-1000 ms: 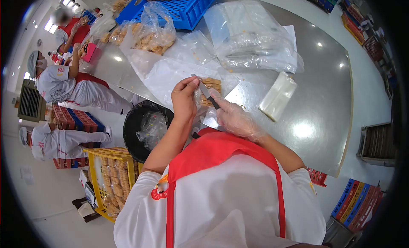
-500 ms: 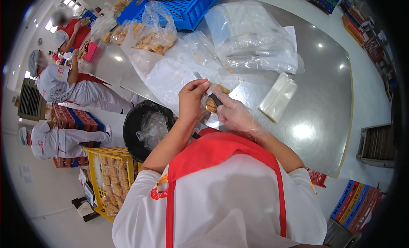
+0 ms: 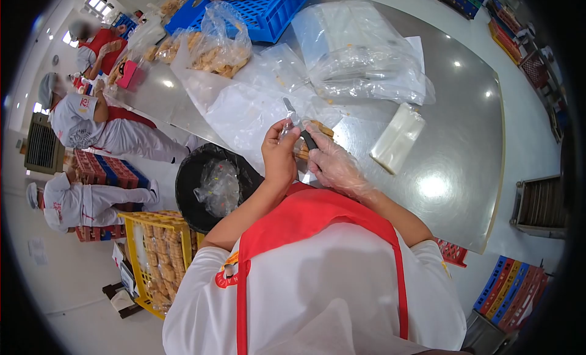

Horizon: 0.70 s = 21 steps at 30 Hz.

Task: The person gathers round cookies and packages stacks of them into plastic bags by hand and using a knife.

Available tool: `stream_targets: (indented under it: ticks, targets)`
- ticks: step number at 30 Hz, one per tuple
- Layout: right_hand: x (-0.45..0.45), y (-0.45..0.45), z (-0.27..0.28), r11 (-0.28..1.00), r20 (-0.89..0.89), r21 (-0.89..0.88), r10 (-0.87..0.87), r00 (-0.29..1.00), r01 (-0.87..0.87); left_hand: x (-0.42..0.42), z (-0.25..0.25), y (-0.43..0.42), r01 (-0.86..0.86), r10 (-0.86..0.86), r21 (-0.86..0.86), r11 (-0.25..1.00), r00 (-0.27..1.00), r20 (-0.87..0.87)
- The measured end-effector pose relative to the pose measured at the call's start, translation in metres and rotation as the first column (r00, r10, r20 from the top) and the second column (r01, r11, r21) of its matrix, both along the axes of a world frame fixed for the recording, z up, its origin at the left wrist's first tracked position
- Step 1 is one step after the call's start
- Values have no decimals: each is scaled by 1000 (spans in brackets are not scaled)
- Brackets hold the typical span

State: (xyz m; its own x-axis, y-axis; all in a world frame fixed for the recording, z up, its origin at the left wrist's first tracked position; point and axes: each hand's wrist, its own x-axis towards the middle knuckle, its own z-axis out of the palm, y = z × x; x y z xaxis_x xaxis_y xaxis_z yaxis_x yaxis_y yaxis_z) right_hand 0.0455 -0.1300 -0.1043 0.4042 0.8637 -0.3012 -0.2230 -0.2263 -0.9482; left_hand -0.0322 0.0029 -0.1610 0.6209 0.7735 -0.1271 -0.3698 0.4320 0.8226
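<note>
My right hand [image 3: 334, 161], in a clear plastic glove, is closed round the black handle of a knife [image 3: 309, 139], whose blade points up and away from me. Bare, my left hand [image 3: 279, 149] pinches the clear film of a small pack of brown biscuits [image 3: 322, 128] beside the blade. Both hands nearly touch over the table's near edge and partly hide the pack. White sheeting [image 3: 244, 114] lies beyond them. To their right is a stack of narrow clear bags [image 3: 398, 138].
On the steel table [image 3: 461, 147] are large plastic bags [image 3: 366, 59], a bag of biscuits [image 3: 223, 53] and a blue crate [image 3: 268, 19]. A black bin [image 3: 188, 193] and yellow crate [image 3: 135, 257] stand at left. Several co-workers [image 3: 85, 120] are further left.
My left hand has shifted right and nearer my right hand, pulling at the film. The knife and pack have turned and moved slightly right. Co-workers at the left have changed posture slightly.
</note>
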Motion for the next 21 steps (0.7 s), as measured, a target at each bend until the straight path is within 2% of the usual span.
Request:
stream_targets:
  ticks: [4,7,9,12,15,18,21]
  targets:
    - [-2,-1,7,998,155,-59,-10,988,19,4,1,5,-92,101,109,990,992,-79]
    - [-3,-2,2,996,225,-93,15,974,6,3,8,8,-83,105,172,982,987,-120]
    - [-4,-5,10,986,240,-164,69,968,-29,3,7,14,-119,144,214,970,984,-108]
    - [-5,-10,3,991,179,-109,101,979,-82,3,8,22,-146,166,236,961,984,-66]
    - [-5,-10,-1,990,245,-117,100,964,-73,3,8,14,-117,139,231,966,987,-81]
    - [-3,-10,14,986,116,-140,109,987,-92,3,6,12,-117,144,223,968,983,-112]
    - [-8,-9,0,985,173,-106,150,973,-133,4,4,19,-157,178,210,965,980,-88]
